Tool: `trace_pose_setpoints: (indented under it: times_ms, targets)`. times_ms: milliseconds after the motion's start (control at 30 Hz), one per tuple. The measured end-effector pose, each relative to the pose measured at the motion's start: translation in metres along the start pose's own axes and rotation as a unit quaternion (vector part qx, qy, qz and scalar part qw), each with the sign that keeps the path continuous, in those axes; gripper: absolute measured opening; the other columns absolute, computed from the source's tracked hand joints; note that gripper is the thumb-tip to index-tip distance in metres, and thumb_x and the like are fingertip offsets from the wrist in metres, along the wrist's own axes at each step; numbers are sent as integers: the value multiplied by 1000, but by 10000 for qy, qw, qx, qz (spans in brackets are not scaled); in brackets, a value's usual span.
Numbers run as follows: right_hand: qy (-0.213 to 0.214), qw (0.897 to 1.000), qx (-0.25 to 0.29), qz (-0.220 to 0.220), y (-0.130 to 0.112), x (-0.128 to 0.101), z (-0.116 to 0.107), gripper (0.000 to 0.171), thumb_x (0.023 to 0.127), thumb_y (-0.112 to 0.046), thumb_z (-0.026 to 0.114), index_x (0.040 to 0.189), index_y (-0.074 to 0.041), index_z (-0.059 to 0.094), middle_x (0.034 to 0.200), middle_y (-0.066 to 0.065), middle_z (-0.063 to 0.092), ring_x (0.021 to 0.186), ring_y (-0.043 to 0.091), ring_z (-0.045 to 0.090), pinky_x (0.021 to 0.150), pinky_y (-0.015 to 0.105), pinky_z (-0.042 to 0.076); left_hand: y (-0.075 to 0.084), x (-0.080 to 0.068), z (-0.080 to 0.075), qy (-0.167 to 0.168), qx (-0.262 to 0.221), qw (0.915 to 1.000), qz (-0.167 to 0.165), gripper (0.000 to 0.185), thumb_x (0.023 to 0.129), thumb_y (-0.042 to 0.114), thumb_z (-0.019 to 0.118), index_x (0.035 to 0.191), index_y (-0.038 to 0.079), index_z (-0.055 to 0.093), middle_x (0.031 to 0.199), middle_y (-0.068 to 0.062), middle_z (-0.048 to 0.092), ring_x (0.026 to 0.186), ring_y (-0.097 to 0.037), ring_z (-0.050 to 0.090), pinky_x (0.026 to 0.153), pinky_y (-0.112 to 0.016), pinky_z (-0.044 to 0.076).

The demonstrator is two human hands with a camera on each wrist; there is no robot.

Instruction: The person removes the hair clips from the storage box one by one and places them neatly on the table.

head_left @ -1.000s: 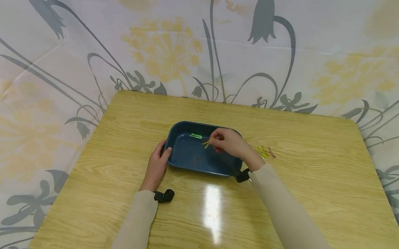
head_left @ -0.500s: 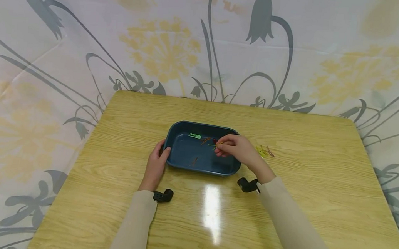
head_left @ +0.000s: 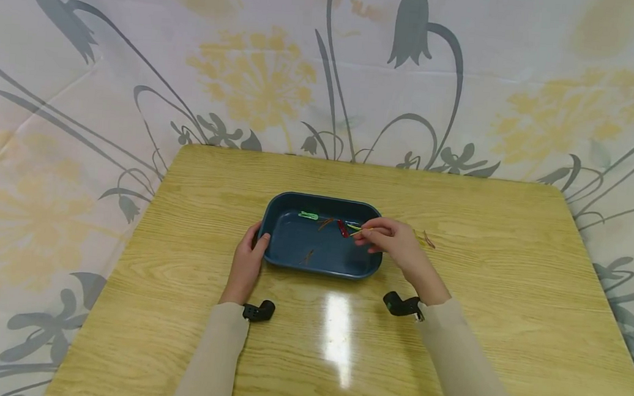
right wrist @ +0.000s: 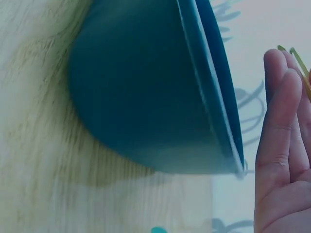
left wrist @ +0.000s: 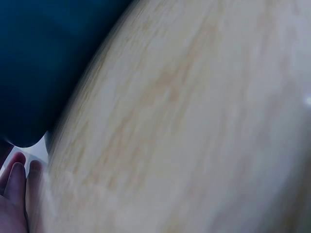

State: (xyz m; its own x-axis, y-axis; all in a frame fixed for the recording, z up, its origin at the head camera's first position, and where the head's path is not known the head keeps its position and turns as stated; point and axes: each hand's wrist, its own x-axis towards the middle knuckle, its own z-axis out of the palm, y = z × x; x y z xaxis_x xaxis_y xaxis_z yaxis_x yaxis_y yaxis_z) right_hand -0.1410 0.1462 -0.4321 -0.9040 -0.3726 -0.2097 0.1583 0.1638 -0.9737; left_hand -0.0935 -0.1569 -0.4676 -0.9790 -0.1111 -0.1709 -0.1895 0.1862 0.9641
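A dark blue rectangular tray (head_left: 314, 270) stands on the wooden table. My left hand (head_left: 248, 257) grips its left end, thumb at the rim and fingers along the outside. Over the tray's right end, my right hand (head_left: 396, 245) pinches a thin yellow clip-like piece (right wrist: 302, 65). Inside the tray lie a green clip (head_left: 308, 215), a red clip (head_left: 342, 228) and thin brown pieces (head_left: 308, 256). A yellow-green piece (head_left: 353, 226) shows close to the right fingertips; whether it is held or lying cannot be told.
To the right of the tray, a reddish-brown clip-like piece (head_left: 429, 239) lies on the table (head_left: 509, 285), with yellow pieces partly hidden behind the right hand. A flower-patterned cloth (head_left: 271, 66) hangs behind the table's back edge.
My right hand has moved right and slightly toward me, from the tray's middle to its right end, still pinching a thin piece. The red clip has come into view. The left hand stays put.
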Motion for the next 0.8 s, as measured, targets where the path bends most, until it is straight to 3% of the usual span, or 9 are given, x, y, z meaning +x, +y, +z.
trace_pose_setpoints:
  times_ms: [267,533,800]
  targets:
    - [582,9957,710,-74,17,-16,-13,36,91,-30,57,111,1,57,102,8,67,91,17,65,79,28,52,-1,0,0,13,-33,10000,55,43,97,29,45,138,15,41,140,-5,42,130,-18,38,108,-38,30]
    - [1368,9680,2097,151,41,-34,-29,15,94,-20,53,101,-8,59,86,-3,66,79,9,64,72,23,50,-1,1,0,-14,7,9999,119,43,97,28,45,137,14,41,139,-6,43,128,-19,39,108,-38,30]
    - [1764,9519,2415,669,61,-41,-39,17,94,-19,53,103,-5,53,82,-5,64,70,7,59,53,19,40,-1,1,-1,-45,-24,10000,20,45,98,29,44,139,15,39,142,-5,40,130,-19,37,108,-39,29]
